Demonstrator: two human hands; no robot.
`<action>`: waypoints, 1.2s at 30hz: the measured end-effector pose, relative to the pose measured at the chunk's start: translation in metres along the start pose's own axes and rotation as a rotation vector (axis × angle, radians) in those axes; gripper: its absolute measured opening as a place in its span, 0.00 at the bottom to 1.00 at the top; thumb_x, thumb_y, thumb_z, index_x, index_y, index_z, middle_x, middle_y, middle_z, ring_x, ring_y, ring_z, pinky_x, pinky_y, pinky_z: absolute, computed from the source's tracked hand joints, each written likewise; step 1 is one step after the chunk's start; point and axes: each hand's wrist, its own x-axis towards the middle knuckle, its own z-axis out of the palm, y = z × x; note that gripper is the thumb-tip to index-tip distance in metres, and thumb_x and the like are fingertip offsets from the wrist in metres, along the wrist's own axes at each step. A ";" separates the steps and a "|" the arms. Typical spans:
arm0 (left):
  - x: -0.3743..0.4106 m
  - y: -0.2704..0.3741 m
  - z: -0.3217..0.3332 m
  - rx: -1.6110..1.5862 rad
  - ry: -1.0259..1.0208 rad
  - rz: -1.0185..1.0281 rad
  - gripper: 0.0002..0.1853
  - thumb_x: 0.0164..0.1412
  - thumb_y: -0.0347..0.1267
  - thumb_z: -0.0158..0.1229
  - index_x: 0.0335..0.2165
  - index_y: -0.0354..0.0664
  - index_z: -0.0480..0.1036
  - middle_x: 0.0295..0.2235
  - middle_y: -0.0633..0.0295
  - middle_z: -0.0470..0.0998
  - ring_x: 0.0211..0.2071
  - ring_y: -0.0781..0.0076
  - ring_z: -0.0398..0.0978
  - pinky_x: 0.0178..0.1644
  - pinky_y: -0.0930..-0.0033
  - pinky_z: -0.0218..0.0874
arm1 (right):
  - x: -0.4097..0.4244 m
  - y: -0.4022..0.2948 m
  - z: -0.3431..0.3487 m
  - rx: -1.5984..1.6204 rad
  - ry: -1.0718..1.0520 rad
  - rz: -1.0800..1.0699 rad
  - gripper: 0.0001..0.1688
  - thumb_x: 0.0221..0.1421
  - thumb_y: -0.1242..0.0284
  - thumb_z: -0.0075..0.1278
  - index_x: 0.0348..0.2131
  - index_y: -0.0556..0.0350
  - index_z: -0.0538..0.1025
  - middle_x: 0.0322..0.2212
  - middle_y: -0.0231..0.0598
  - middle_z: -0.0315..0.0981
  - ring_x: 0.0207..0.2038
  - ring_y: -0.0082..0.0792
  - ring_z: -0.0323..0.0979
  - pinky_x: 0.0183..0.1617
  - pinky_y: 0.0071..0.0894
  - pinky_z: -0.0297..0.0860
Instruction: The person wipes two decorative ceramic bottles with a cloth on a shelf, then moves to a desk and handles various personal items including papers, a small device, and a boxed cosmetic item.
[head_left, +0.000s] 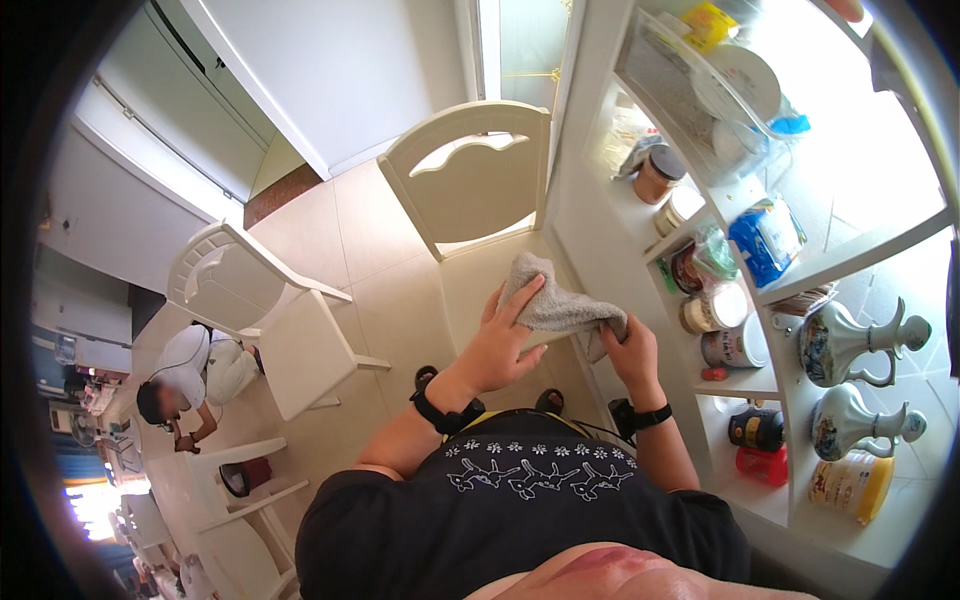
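A grey terry cloth (547, 300) is stretched between my two hands in front of my body. My left hand (491, 349) holds its left part, fingers laid over the fabric and thumb apart from it. The cloth's other end is gathered in my right hand (634, 352), pinched between thumb and fingers. Beneath the cloth is the seat of a cream chair (487, 277), its curved backrest rising beyond. Both my wrists wear black bands.
Close on the right, a white shelf unit (862, 259) holds jars, two porcelain ewers (847, 345), a blue packet (765, 240) and a yellow-lidded tub (851, 484). Another white chair (307, 352) stands on the left. A person (187, 375) crouches beyond it.
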 end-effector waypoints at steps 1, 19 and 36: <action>-0.006 -0.011 -0.008 -0.002 -0.006 0.008 0.27 0.55 0.36 0.60 0.52 0.34 0.72 0.68 0.50 0.49 0.68 0.43 0.47 0.70 0.43 0.36 | 0.000 -0.006 0.013 -0.041 -0.043 0.042 0.13 0.54 0.68 0.57 0.39 0.54 0.78 0.27 0.48 0.76 0.30 0.46 0.76 0.36 0.39 0.70; -0.187 -0.251 -0.289 0.299 0.053 -0.348 0.31 0.56 0.35 0.59 0.57 0.33 0.66 0.69 0.50 0.44 0.69 0.46 0.45 0.70 0.43 0.34 | 0.089 -0.289 0.327 0.002 -0.202 -0.332 0.14 0.45 0.72 0.61 0.31 0.56 0.73 0.24 0.45 0.75 0.28 0.46 0.75 0.34 0.38 0.70; -0.047 -0.434 -0.369 0.182 0.301 -0.402 0.49 0.54 0.35 0.63 0.66 0.34 0.45 0.69 0.39 0.36 0.71 0.41 0.34 0.70 0.45 0.32 | 0.282 -0.363 0.431 0.369 -0.635 -0.400 0.27 0.56 0.71 0.59 0.52 0.63 0.69 0.43 0.46 0.78 0.47 0.34 0.77 0.47 0.32 0.74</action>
